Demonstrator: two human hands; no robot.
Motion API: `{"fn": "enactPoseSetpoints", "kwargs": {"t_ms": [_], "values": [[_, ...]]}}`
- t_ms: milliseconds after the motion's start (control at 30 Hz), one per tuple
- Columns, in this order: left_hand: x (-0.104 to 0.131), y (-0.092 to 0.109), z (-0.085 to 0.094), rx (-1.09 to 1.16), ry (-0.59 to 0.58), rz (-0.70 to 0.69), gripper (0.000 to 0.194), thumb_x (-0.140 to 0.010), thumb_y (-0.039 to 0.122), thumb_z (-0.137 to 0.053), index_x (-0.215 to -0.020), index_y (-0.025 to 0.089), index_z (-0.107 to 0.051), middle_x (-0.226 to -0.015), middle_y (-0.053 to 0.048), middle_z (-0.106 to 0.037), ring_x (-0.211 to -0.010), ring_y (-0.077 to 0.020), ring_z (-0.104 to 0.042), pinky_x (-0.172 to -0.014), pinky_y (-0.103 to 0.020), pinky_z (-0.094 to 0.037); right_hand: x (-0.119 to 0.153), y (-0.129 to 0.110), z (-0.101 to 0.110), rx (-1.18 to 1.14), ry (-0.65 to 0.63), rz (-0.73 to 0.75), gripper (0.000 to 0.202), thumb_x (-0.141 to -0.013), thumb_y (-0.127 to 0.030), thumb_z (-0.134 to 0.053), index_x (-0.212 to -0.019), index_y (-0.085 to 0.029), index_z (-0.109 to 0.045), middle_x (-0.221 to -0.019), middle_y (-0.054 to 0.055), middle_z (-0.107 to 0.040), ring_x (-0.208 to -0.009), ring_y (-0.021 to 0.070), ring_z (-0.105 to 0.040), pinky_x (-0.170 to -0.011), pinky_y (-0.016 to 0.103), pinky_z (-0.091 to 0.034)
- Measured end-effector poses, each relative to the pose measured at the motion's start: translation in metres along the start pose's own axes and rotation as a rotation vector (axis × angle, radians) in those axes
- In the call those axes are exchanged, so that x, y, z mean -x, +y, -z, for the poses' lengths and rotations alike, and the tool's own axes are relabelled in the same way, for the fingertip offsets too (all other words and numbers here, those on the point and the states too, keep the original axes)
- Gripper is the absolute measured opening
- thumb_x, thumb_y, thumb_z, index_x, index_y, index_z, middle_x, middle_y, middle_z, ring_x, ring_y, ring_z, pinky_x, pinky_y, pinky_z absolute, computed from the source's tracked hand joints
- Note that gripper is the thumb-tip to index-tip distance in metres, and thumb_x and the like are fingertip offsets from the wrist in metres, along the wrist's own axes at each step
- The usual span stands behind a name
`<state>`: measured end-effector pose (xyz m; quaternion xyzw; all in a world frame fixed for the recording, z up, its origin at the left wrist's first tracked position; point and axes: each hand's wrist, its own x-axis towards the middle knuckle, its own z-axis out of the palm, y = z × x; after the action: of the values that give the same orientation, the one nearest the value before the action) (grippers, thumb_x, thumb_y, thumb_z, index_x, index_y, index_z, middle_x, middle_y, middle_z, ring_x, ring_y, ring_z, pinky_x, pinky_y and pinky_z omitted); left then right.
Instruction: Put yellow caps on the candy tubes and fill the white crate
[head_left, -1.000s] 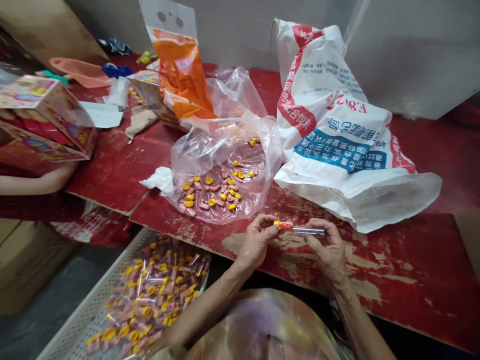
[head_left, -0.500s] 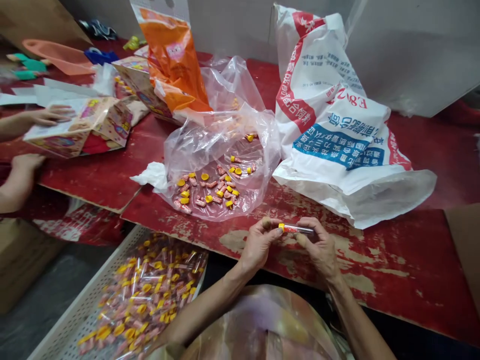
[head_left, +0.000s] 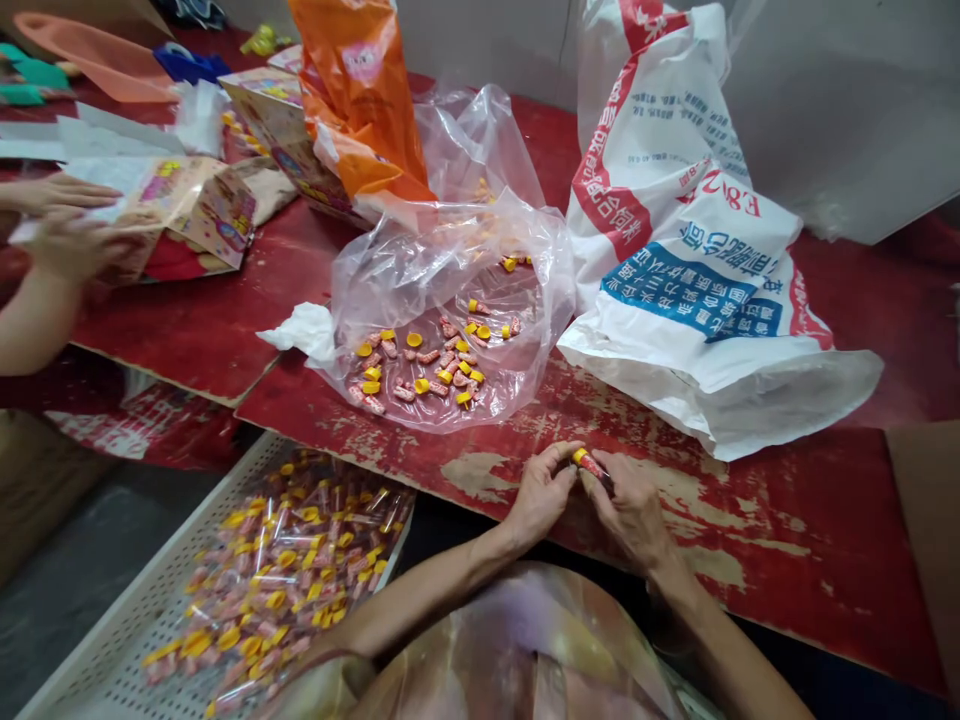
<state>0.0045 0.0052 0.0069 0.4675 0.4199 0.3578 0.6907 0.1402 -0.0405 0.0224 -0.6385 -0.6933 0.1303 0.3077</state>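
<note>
Over the table's front edge, my two hands meet at a small clear tube (head_left: 590,464) with a yellow cap and reddish contents. My right hand (head_left: 631,510) is closed round the tube's body, hiding its lower end. My left hand (head_left: 541,492) pinches at the cap end with thumb and index finger. Just beyond lies an open clear plastic bag (head_left: 525,375) holding several loose pink-and-white pieces with yellow caps (head_left: 450,375). Below, to the left of my lap, a white perforated crate (head_left: 135,625) holds many filled tubes with yellow caps (head_left: 300,560).
A white printed sack (head_left: 675,300) slumps on the red table (head_left: 825,520) at right. An orange bag (head_left: 367,110) stands behind the clear bag. At left, another person's hands (head_left: 71,235) rest on a printed box (head_left: 191,225). A crumpled white tissue (head_left: 304,332) lies near.
The tube has turned from lying level to tilting down to the right, and my right hand covers more of it. My left hand has shifted right. The other person's hands moved on the box.
</note>
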Motion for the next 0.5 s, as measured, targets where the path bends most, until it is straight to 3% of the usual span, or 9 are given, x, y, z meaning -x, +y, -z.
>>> {"fn": "enactPoseSetpoints", "kwargs": {"t_ms": [100, 233, 367, 500], "values": [[-0.008, -0.005, 0.005, -0.223, -0.11, -0.09, 0.03, -0.075, 0.012, -0.051, -0.096, 0.019, -0.071, -0.099, -0.006, -0.065, -0.096, -0.02, -0.058, -0.092, -0.034, -0.045, -0.008, 0.012, 0.018, 0.062, -0.308, -0.03, 0.02, -0.094, -0.031, -0.042, -0.095, -0.018, -0.058, -0.085, 0.005, -0.063, -0.073, 0.0173, -0.059, -0.065, 0.028, -0.043], [-0.012, -0.006, 0.013, -0.314, -0.013, -0.248, 0.041, -0.072, 0.006, -0.051, -0.108, 0.019, -0.066, -0.112, -0.008, -0.058, -0.106, -0.0209, -0.054, -0.097, -0.036, -0.042, -0.017, 0.033, 0.033, 0.473, -0.599, -0.006, 0.019, -0.092, -0.028, -0.043, -0.08, -0.018, -0.052, -0.071, 0.005, -0.058, -0.059, 0.0171, -0.055, -0.052, 0.028, -0.026], [-0.012, -0.012, 0.02, -0.258, 0.033, -0.134, 0.032, -0.079, 0.013, -0.049, -0.107, 0.02, -0.064, -0.093, -0.005, -0.059, -0.077, -0.0145, -0.057, -0.079, -0.029, -0.049, -0.02, 0.039, 0.028, 0.583, -0.699, 0.015, 0.018, -0.093, -0.021, -0.036, -0.079, -0.018, -0.048, -0.067, 0.004, -0.055, -0.051, 0.0151, -0.049, -0.051, 0.032, -0.016], [-0.012, -0.019, 0.019, -0.183, 0.047, -0.071, 0.03, -0.083, 0.016, -0.046, -0.108, 0.021, -0.063, -0.093, -0.004, -0.059, -0.069, -0.0119, -0.056, -0.069, -0.024, -0.048, -0.019, 0.036, 0.024, 0.477, -0.702, 0.025, 0.019, -0.091, -0.017, -0.033, -0.078, -0.018, -0.046, -0.062, 0.002, -0.051, -0.048, 0.0129, -0.043, -0.051, 0.031, -0.018]]}}
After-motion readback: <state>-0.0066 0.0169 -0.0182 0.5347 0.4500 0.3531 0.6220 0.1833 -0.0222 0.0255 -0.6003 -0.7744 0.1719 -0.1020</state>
